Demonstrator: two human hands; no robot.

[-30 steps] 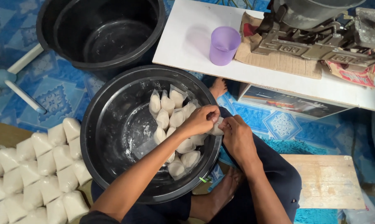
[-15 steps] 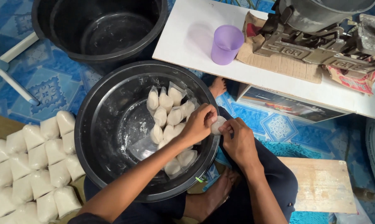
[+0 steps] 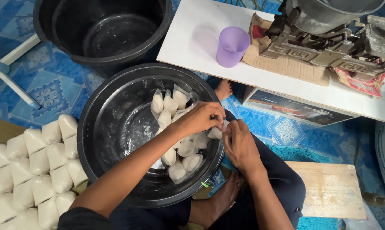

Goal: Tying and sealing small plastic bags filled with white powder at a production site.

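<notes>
Blue mat, black basin (image 3: 115,170) — both the left hand (image 3: 201,119) and right hand (image 3: 241,147) pinch 1 small white bag (image 3: 215,133); loads stacked left (image 3: 35,166), roughly 12 left in the basin.

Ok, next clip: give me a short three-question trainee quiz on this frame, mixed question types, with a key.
1. True or false: both the left hand and the right hand meet at one small white bag over the rim of the black basin.
2. Multiple choice: what stands on the white board beside the metal machine? A) a purple cup B) a glass bottle C) a red bowl
3. Where do the filled white bags outside the basin lie in the head view?

Key:
1. True
2. A
3. In rows on the floor at the left, beside the basin.
</notes>
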